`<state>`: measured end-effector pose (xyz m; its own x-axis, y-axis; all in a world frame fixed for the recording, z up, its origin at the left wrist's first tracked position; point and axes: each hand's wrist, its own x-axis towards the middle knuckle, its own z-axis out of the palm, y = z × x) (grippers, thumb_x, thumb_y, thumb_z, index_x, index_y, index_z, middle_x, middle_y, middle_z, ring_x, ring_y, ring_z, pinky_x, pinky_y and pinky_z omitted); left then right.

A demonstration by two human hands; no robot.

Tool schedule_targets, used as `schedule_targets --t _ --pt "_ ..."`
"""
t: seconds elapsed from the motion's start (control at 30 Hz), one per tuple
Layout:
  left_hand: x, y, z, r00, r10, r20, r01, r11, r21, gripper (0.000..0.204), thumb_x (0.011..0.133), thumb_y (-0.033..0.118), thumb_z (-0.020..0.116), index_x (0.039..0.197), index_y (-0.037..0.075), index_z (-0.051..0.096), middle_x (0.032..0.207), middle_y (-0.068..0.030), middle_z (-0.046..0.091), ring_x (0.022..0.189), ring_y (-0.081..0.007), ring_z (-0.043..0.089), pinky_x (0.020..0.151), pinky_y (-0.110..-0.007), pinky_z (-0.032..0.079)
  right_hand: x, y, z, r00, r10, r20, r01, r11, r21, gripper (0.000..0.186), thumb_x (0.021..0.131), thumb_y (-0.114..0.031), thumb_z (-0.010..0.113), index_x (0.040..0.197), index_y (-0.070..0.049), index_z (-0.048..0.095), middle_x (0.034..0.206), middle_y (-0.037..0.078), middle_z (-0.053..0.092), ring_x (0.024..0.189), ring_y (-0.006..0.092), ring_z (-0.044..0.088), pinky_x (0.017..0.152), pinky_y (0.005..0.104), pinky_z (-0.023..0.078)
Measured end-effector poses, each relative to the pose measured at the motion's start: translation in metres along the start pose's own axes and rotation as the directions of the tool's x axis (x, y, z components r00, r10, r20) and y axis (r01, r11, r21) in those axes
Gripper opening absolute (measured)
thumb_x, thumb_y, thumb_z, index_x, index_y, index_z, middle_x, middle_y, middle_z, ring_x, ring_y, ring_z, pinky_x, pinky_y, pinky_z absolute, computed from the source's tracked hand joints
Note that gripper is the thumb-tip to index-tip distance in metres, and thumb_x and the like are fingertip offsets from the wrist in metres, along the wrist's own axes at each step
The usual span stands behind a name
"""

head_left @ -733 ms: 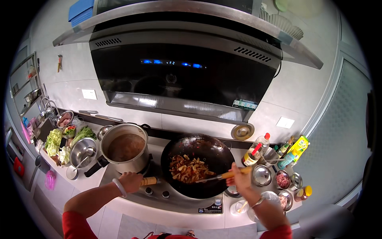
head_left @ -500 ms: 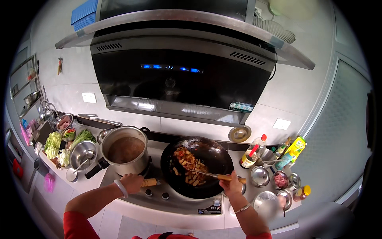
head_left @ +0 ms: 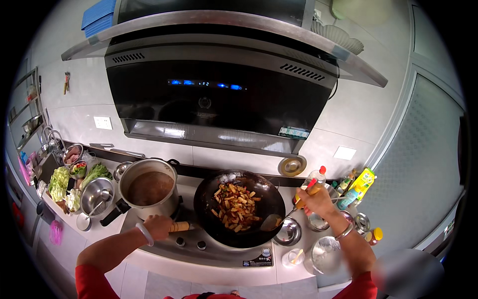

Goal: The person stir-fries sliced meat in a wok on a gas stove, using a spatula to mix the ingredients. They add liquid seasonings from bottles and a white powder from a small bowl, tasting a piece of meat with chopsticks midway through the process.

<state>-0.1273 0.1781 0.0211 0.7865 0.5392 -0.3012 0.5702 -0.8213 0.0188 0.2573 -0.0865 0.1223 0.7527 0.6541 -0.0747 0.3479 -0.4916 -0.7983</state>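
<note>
A dark wok (head_left: 206, 226) sits on the stove with browned strips of food and red bits (head_left: 236, 207) heaped in its middle. My left hand (head_left: 158, 228) is closed round a wooden handle (head_left: 180, 226) on the wok's left side. In my right hand (head_left: 317, 200) is the wooden handle of a spatula (head_left: 272, 222). Its metal blade hangs over the wok's right rim, apart from the heaped food. To the left of the wok stands a large pot (head_left: 173, 195) of brown liquid, its black handle pointing toward me.
Metal bowls (head_left: 288, 232) and bottles (head_left: 343, 185) crowd the counter right of the wok. At left are a bowl with a ladle (head_left: 94, 194) and cabbage (head_left: 59, 180). A range hood (head_left: 214, 104) overhangs the stove; a glass door (head_left: 418, 164) is at right.
My right hand has lifted the spatula out of the food and moved right and up. The food now lies more spread out in the wok. My left hand keeps its grip.
</note>
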Motion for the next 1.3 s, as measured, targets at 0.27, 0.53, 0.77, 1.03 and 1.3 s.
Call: schedule_targets --t 0.27,0.53,0.77,1.03,1.3 --pt "0.003 0.000 0.008 0.999 0.014 -0.049 -0.015 1.000 -0.023 0.024 0.075 0.013 0.056 0.095 0.002 0.061 0.084 -0.0210 0.066 0.083 -0.0385 0.065 0.076 -0.048 0.050 0.039 0.108 0.116 0.982 -0.036 -0.184 0.138 0.803 0.579 0.033 0.086 -0.029 0.066 0.086 0.003 0.062 0.073 0.011 0.065 0.048 0.0126 0.058 0.044 0.0245 0.052" --pt "-0.008 0.005 -0.004 1.000 0.008 -0.016 -0.007 1.000 0.010 0.024 0.074 0.012 0.056 0.094 0.000 0.060 0.084 -0.0218 0.066 0.082 -0.0392 0.065 0.076 -0.048 0.050 -0.017 0.019 0.095 0.809 -0.588 -0.003 0.574 0.788 0.224 0.022 0.085 -0.020 0.067 0.082 0.001 0.064 0.081 0.008 0.068 0.070 0.0131 0.064 0.064 0.0257 0.051" --pt "0.000 0.005 -0.004 0.999 0.032 -0.006 -0.032 0.999 -0.008 0.024 0.075 0.012 0.056 0.095 0.000 0.061 0.085 -0.0220 0.066 0.083 -0.0387 0.065 0.076 -0.048 0.050 0.003 -0.012 0.011 0.995 0.057 -0.082 -0.052 0.996 0.066 0.041 0.086 -0.038 0.063 0.071 -0.001 0.059 0.054 0.007 0.058 0.039 0.0125 0.054 0.035 0.0254 0.046" --pt "0.001 -0.002 0.007 0.999 0.031 -0.008 -0.031 0.999 -0.028 0.023 0.074 0.011 0.057 0.095 0.001 0.062 0.086 -0.0210 0.066 0.085 -0.0385 0.065 0.076 -0.048 0.050 -0.004 0.069 0.104 0.992 0.126 -0.030 -0.091 0.844 0.528 0.042 0.087 -0.042 0.061 0.084 0.000 0.059 0.064 0.012 0.062 0.045 0.0178 0.059 0.040 0.0290 0.052" --pt "0.002 -0.005 0.005 0.999 0.043 0.023 -0.042 0.999 -0.027 0.024 0.073 0.009 0.057 0.095 0.001 0.062 0.088 -0.0206 0.066 0.086 -0.0379 0.064 0.077 -0.048 0.049 0.004 0.089 0.142 0.888 0.458 -0.047 -0.140 0.367 0.920 0.045 0.089 -0.044 0.057 0.092 0.001 0.056 0.073 0.015 0.063 0.053 0.0226 0.062 0.047 0.0334 0.056"
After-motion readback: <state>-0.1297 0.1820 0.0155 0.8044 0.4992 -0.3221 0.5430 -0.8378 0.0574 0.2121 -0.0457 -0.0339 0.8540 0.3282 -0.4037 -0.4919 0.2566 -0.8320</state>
